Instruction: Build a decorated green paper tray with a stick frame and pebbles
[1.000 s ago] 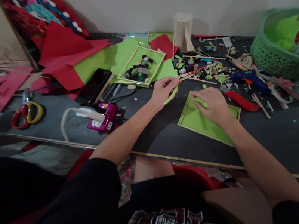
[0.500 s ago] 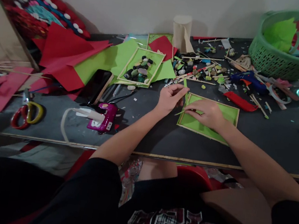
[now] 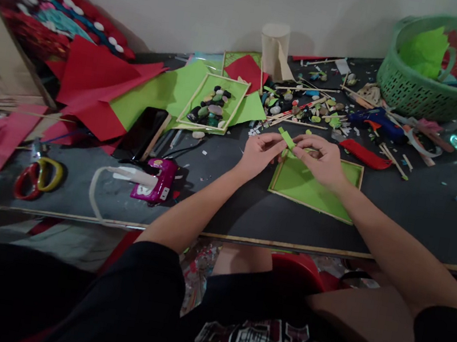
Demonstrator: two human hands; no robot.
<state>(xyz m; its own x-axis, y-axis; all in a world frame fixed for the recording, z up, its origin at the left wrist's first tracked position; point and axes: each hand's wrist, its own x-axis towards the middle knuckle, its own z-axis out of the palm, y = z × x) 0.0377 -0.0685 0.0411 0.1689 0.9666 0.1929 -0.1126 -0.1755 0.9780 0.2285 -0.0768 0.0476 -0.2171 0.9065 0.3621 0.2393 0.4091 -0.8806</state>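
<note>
A small green paper strip (image 3: 286, 138) is pinched between my two hands. The fingertips of my left hand (image 3: 261, 152) close on its lower left side, while my right hand (image 3: 321, 158) grips it from the right with thumb and fingers. Under my right hand lies a green panel with a thin wooden stick frame (image 3: 312, 190), partly covered by the fingers. A second framed green panel (image 3: 190, 108), with dark and pale pebbles (image 3: 215, 105) glued or laid on it, rests farther back to the left.
Red paper sheets (image 3: 91, 80), a phone (image 3: 143, 133), a purple power adapter (image 3: 156, 181) and scissors (image 3: 41, 173) lie left. Behind my hands are scattered pebbles and sticks and a paper roll (image 3: 274, 51). A blue glue gun (image 3: 369, 118), red cutter (image 3: 365, 153) and green basket (image 3: 419, 88) stand right.
My right hand has moved up and away from the framed panel toward my left hand. The paper strip, earlier hanging with its end pointing down-left, now shows short between both hands.
</note>
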